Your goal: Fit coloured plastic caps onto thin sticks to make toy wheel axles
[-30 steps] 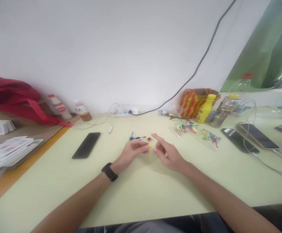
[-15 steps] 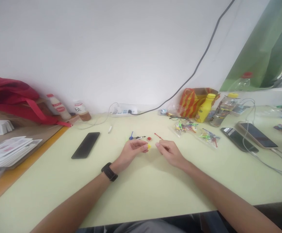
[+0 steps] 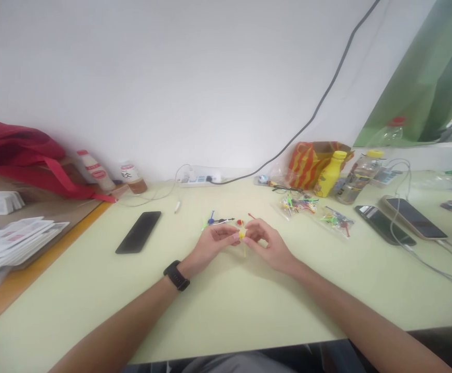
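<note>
And here we are, right in the middle of the surface (image 3: 226, 311), with everything turning on one small yellow piece (image 3: 242, 235) caught between two hands! Its thin stem points toward the near edge, so the long axis runs roughly near to far, across the line joining the hands; whether it tilts up off the surface is too small to tell. Left hand (image 3: 211, 245) on the left, right hand (image 3: 273, 249) on the right, and it's practically a tie: neither looks clearly nearer, with the yellow piece's middle sitting right at both sets of fingertips.

Look at those left fingers: thumb and forefinger brought together, pinching the piece from its left side. Over on the right, thumb and forefinger are curved with a gap behind the tips, and those tips reach the piece's right side; touching, it seems, but blur and overlap mean I can't tell whether they truly grip. The stem sticks out below the fingertips, on the near side, free of both hands.

Just beyond, on the far side, a round red piece (image 3: 240, 222), with a red stick (image 3: 251, 215) close by the right forefinger and a blue piece (image 3: 211, 221) past the left knuckles
</note>
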Action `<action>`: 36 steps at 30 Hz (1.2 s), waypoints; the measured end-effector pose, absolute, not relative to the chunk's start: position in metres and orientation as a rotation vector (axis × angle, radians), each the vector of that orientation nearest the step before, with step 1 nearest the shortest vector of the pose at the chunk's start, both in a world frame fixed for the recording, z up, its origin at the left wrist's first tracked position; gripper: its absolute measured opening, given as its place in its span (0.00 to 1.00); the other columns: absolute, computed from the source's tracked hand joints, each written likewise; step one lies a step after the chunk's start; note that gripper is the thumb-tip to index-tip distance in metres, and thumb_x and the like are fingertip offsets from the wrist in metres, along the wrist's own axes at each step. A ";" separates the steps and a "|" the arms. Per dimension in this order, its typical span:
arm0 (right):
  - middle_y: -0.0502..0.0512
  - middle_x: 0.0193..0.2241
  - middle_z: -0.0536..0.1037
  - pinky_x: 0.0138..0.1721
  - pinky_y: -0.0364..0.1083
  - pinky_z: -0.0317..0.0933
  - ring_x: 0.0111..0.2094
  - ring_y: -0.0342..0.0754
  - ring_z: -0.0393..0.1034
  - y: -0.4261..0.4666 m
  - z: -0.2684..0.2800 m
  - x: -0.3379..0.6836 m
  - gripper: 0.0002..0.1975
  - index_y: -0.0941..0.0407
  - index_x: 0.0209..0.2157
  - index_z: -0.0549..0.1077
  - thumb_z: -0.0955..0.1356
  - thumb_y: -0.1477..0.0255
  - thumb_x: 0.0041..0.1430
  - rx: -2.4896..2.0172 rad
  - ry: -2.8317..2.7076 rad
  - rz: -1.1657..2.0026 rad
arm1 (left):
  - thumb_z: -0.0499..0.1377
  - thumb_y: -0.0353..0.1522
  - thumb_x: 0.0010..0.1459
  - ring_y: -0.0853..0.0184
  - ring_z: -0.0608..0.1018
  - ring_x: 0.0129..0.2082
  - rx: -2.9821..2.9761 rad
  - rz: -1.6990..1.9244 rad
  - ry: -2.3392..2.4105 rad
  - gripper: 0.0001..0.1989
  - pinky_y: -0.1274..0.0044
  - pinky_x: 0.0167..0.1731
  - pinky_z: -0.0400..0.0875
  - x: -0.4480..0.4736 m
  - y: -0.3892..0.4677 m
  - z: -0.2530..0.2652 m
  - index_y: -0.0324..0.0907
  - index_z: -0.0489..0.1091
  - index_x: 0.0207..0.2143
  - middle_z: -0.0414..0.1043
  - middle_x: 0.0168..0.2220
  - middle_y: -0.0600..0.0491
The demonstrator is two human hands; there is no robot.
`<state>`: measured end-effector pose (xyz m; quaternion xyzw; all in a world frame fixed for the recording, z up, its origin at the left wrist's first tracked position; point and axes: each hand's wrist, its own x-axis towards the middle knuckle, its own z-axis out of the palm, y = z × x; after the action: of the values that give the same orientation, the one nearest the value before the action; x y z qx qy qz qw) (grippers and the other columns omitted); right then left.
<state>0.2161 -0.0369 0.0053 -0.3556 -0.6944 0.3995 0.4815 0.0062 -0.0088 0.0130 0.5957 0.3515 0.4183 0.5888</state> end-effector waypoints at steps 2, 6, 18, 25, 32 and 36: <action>0.52 0.34 0.74 0.37 0.50 0.66 0.33 0.48 0.70 -0.038 0.003 0.217 0.17 0.50 0.54 0.68 0.68 0.59 0.67 -0.877 -1.722 0.889 | 0.73 0.38 0.55 0.63 0.82 0.36 1.387 0.964 0.828 0.14 0.70 0.43 0.80 0.005 -0.008 0.012 0.39 0.82 0.40 0.82 0.36 0.47; 0.53 0.40 0.73 0.37 0.50 0.65 0.30 0.47 0.66 -0.041 -0.001 0.221 0.28 0.46 0.66 0.58 0.67 0.62 0.68 -0.898 -1.788 0.691 | 0.73 0.39 0.54 0.64 0.82 0.34 1.373 0.953 0.845 0.14 0.70 0.42 0.80 0.003 -0.005 0.008 0.39 0.82 0.39 0.81 0.35 0.48; 0.47 0.23 0.64 0.28 0.46 0.57 0.25 0.44 0.59 -0.029 0.006 0.226 0.21 0.53 0.26 0.64 0.67 0.54 0.67 -0.957 -1.762 0.864 | 0.73 0.37 0.54 0.64 0.82 0.35 1.316 0.980 0.839 0.14 0.72 0.42 0.79 0.004 -0.003 0.004 0.38 0.81 0.39 0.82 0.36 0.48; 0.52 0.35 0.76 0.38 0.49 0.67 0.32 0.46 0.70 -0.037 0.008 0.217 0.11 0.53 0.41 0.69 0.71 0.61 0.65 -0.852 -1.699 1.010 | 0.73 0.37 0.55 0.66 0.81 0.35 1.346 0.967 0.814 0.13 0.73 0.42 0.78 0.004 -0.004 0.005 0.39 0.81 0.40 0.82 0.38 0.48; 0.52 0.34 0.76 0.38 0.49 0.68 0.33 0.47 0.72 -0.035 0.002 0.218 0.13 0.51 0.50 0.69 0.69 0.64 0.66 -0.842 -1.724 0.957 | 0.72 0.37 0.57 0.67 0.81 0.36 1.366 0.957 0.799 0.12 0.74 0.42 0.78 0.005 -0.005 0.008 0.40 0.82 0.41 0.82 0.39 0.48; 0.51 0.36 0.74 0.38 0.49 0.67 0.32 0.46 0.69 -0.038 0.000 0.220 0.23 0.48 0.62 0.62 0.67 0.66 0.68 -0.870 -1.785 0.779 | 0.72 0.38 0.56 0.66 0.81 0.35 1.335 0.953 0.824 0.13 0.74 0.41 0.78 0.004 -0.004 0.006 0.40 0.82 0.41 0.82 0.36 0.49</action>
<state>0.2198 -0.0377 0.0002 -0.3569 -0.7327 0.3198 0.4831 0.0039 -0.0039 0.0060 0.5775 0.3565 0.4124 0.6077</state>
